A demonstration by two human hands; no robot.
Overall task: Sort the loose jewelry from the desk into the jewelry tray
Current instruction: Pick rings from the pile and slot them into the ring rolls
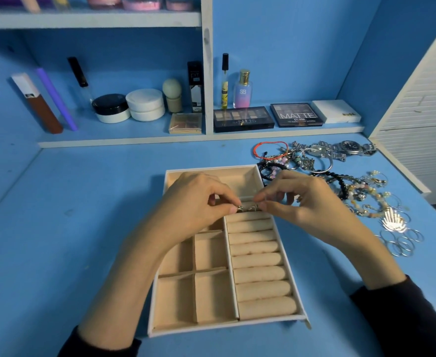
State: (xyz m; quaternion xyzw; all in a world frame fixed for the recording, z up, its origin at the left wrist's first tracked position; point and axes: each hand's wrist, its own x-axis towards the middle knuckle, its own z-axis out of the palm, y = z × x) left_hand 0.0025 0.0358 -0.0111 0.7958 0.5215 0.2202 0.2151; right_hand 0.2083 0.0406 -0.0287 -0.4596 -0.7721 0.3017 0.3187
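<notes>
Two hands, one small silver piece, held over the tray.
Left hand (196, 202) and right hand (307, 202) each pinch one end of the piece (247, 208) between thumb and fingertips, above the top of the rolls (258, 258); its kind cannot be told. The beige tray (211, 328) lies mid-table (57, 228), with square compartments on the left and rolls on the right. A jewelry heap (301, 161) lies on the table to the right of the tray: bracelets, watches (350, 148), thin hoops (402, 243). Cosmetics stand on the shelf (124, 142) behind.
</notes>
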